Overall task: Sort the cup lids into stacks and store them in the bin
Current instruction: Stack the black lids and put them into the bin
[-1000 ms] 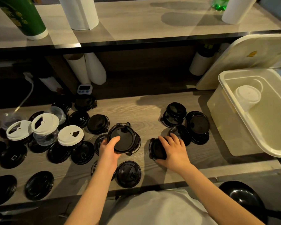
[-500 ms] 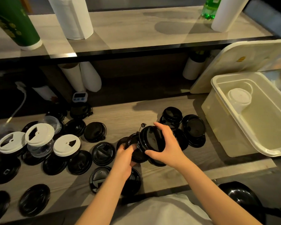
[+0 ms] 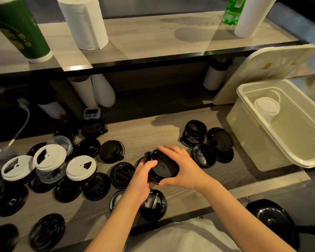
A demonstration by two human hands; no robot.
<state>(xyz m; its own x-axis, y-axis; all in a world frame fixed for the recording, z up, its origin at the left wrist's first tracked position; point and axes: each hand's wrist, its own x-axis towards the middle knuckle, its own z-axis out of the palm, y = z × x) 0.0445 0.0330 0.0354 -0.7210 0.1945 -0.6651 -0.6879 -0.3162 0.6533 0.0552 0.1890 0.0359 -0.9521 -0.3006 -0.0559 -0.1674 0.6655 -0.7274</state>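
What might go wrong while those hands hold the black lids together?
The black lids held between the left hand and right hand may slip and scatter if they don't nest. The left forearm could also nudge the lid lying near the front edge off the table.

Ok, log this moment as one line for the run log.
step: stacking | left hand: holds black lids | right hand: holds them too | bin: white lids inside
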